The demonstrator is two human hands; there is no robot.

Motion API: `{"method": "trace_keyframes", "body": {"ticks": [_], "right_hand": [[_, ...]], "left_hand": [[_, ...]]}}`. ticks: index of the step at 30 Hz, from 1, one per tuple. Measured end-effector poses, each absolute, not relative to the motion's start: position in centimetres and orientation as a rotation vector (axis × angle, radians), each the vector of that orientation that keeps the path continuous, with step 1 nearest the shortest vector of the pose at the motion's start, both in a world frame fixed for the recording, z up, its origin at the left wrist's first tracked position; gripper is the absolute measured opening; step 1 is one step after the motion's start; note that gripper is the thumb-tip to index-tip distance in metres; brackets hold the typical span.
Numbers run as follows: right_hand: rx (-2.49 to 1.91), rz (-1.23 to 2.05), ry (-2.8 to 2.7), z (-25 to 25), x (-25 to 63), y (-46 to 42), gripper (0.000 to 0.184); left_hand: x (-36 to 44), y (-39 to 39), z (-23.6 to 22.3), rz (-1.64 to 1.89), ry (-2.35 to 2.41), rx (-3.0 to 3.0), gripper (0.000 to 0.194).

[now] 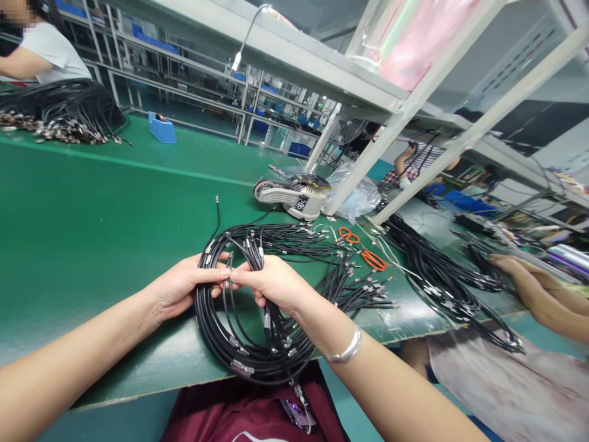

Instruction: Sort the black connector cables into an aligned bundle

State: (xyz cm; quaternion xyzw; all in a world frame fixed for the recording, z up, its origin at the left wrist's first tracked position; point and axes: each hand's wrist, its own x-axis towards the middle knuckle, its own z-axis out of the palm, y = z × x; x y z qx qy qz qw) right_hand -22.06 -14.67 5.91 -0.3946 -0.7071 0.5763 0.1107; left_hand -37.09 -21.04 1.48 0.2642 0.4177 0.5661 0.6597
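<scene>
My left hand (188, 288) and my right hand (271, 285) meet at the top of a looped bundle of black cables with metal connectors (243, 344), and both grip its strands. The bundle hangs over the front edge of the green bench mat (115, 202). Loose cable ends with metal tips (354, 294) fan out to the right of my right hand. A silver bangle (343, 347) circles my right wrist. Two pairs of orange-handled scissors (361, 248) lie beyond the cables.
An electric tape dispenser (294, 195) stands at the back of the bench, beside a plastic bag (352, 193). To the right, a co-worker's hand (506, 264) rests on another black cable bundle (437, 276). Another bundle (64, 113) lies far left, near a blue holder (162, 127). White shelf uprights (381, 150) rise behind.
</scene>
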Motion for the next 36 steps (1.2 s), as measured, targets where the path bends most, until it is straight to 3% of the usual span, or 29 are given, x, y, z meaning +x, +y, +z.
{"method": "trace_keyframes", "body": {"ticks": [10, 20, 28, 36], "right_hand": [[-1.213, 1.717, -2.025, 9.4, -20.2, -13.3, 0.015], [-1.147, 1.811, -2.174, 5.5, -22.9, -15.6, 0.006], [-1.092, 1.953, -1.962, 6.6, -20.9, -14.9, 0.020], [-1.025, 2.088, -1.893, 5.7, -21.2, -14.8, 0.021]], "left_hand": [[-37.1, -21.0, 1.7, 1.272, 1.003, 0.613, 0.036], [-36.7, -20.8, 1.3, 1.251, 0.979, 0.661, 0.024], [-38.9, -20.7, 2.1, 1.166, 0.925, 0.586, 0.024], [-37.6, -20.7, 1.9, 1.250, 0.956, 0.563, 0.026]]}}
